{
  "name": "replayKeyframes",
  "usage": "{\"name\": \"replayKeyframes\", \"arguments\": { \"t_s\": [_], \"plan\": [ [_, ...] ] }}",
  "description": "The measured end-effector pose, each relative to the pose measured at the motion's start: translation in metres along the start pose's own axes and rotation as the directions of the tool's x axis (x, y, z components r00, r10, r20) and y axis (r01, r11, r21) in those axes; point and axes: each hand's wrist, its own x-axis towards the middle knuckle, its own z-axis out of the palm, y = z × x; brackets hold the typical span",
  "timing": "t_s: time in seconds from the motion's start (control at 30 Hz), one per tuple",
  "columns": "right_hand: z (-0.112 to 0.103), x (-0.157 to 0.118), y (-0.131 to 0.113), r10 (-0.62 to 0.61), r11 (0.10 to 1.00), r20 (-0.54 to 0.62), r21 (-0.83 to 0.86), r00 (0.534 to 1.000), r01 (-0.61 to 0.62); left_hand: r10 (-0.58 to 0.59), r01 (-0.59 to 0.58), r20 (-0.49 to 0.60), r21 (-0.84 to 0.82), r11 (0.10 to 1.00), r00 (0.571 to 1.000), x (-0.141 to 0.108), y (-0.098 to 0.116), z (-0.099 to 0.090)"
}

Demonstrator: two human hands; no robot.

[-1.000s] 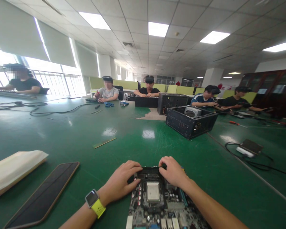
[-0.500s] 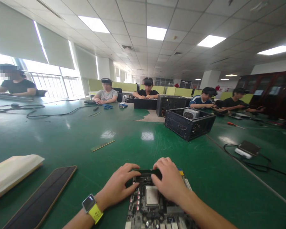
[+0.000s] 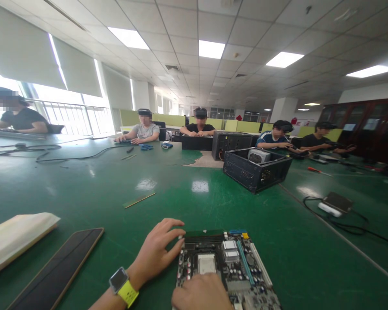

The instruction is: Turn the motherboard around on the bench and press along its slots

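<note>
A motherboard (image 3: 242, 275) lies on the green table in front of me. A pale metal processor (image 3: 207, 263) sits in its socket. My left hand (image 3: 161, 245), with a yellow-strapped watch on its wrist, is open beside the board's upper left corner. Its fingers are spread and the tips are at the board's edge. My right hand (image 3: 202, 292) is curled over the board's lower left part, just below the processor. Its fingertips are hidden, so whatever they pinch does not show.
A dark phone-like slab (image 3: 60, 267) and a wrapped pale packet (image 3: 19, 237) lie to the left. Farther off are a thin memory stick (image 3: 139, 200), an open computer case (image 3: 257, 170), a screwdriver (image 3: 318, 171) and a black adapter (image 3: 336, 202) with cables. Several people sit around the table.
My right hand has moved from the board's top edge down toward me, below the processor, and its fingers have curled. My left hand has stayed almost in place at the upper left corner.
</note>
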Motion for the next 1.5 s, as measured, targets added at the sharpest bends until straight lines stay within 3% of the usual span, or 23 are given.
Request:
{"name": "replayKeyframes", "arguments": {
  "t_s": [0.1, 0.2, 0.27, 0.37, 0.47, 0.53, 0.6, 0.77, 0.8, 0.87, 0.93, 0.97, 1.0, 1.07, 1.13, 1.2, 1.33, 1.5],
  "plan": [
    [-0.021, -0.004, 0.022, 0.091, 0.996, -0.017, 0.024, 0.996, -0.090, 0.000, 0.000, 0.004, 0.003, 1.000, 1.000, -0.001, -0.001, -0.002],
    [-0.041, -0.004, 0.068, 0.297, 0.955, -0.068, 0.003, 0.952, -0.298, 0.007, -0.007, 0.031, 0.009, 1.000, 0.999, -0.001, 0.000, -0.004],
    [-0.051, -0.003, 0.107, 0.449, 0.893, -0.059, -0.017, 0.892, -0.451, 0.008, -0.008, 0.052, 0.007, 1.000, 0.999, 0.000, 0.000, -0.004],
    [-0.057, -0.005, 0.159, 0.645, 0.758, -0.054, -0.085, 0.763, -0.647, 0.004, -0.004, 0.066, 0.005, 1.000, 0.998, 0.001, 0.000, -0.003],
    [-0.058, -0.009, 0.185, 0.698, 0.697, -0.084, -0.149, 0.711, -0.702, -0.006, 0.005, 0.074, 0.016, 1.000, 0.997, 0.002, -0.001, -0.001],
    [-0.059, -0.013, 0.183, 0.678, 0.712, -0.080, -0.176, 0.731, -0.680, -0.011, 0.009, 0.083, 0.022, 1.000, 0.996, 0.002, -0.001, 0.000],
    [-0.063, -0.015, 0.165, 0.638, 0.748, -0.049, -0.195, 0.768, -0.634, -0.012, 0.009, 0.093, 0.025, 1.000, 0.996, 0.002, -0.001, 0.000],
    [-0.076, -0.025, 0.087, 0.399, 0.911, 0.082, -0.145, 0.913, -0.385, -0.015, 0.011, 0.123, 0.035, 0.999, 0.992, 0.002, 0.000, 0.002],
    [-0.077, -0.027, 0.073, 0.314, 0.949, 0.128, -0.076, 0.941, -0.307, -0.018, 0.013, 0.127, 0.037, 0.999, 0.992, 0.002, 0.000, 0.002],
    [-0.077, -0.029, 0.052, 0.025, 0.985, 0.248, 0.157, 0.968, -0.066, -0.031, 0.026, 0.136, 0.035, 0.999, 0.990, 0.001, 0.000, 0.003],
    [-0.075, -0.028, 0.043, -0.298, 0.883, 0.285, 0.444, 0.911, 0.150, -0.043, 0.039, 0.161, 0.026, 0.999, 0.986, 0.000, 0.000, 0.004],
    [-0.074, -0.026, 0.042, -0.379, 0.819, 0.245, 0.538, 0.892, 0.200, -0.044, 0.041, 0.180, 0.017, 0.999, 0.983, -0.001, 0.000, 0.005],
    [-0.072, -0.024, 0.044, -0.372, 0.791, 0.178, 0.575, 0.911, 0.211, -0.041, 0.041, 0.199, 0.004, 0.999, 0.979, -0.001, 0.000, 0.005],
    [-0.067, -0.018, 0.054, -0.150, 0.850, -0.006, 0.510, 0.989, 0.132, -0.028, 0.038, 0.235, -0.035, 0.999, 0.972, -0.001, 0.001, 0.004],
    [-0.061, -0.011, 0.070, 0.116, 0.931, -0.187, 0.363, 0.975, -0.042, -0.023, 0.043, 0.253, -0.074, 0.996, 0.967, -0.001, 0.003, 0.003],
    [-0.053, -0.004, 0.087, 0.243, 0.951, -0.243, 0.251, 0.939, -0.181, -0.026, 0.053, 0.261, -0.095, 0.994, 0.965, 0.000, 0.004, 0.003],
    [-0.035, 0.005, 0.111, 0.290, 0.950, -0.156, 0.163, 0.944, -0.265, -0.034, 0.060, 0.259, -0.094, 0.994, 0.965, 0.001, 0.004, 0.003],
    [-0.023, 0.009, 0.120, 0.278, 0.946, -0.194, 0.224, 0.941, -0.233, -0.028, 0.053, 0.273, -0.084, 0.995, 0.962, 0.001, 0.004, 0.003]
  ]
}}
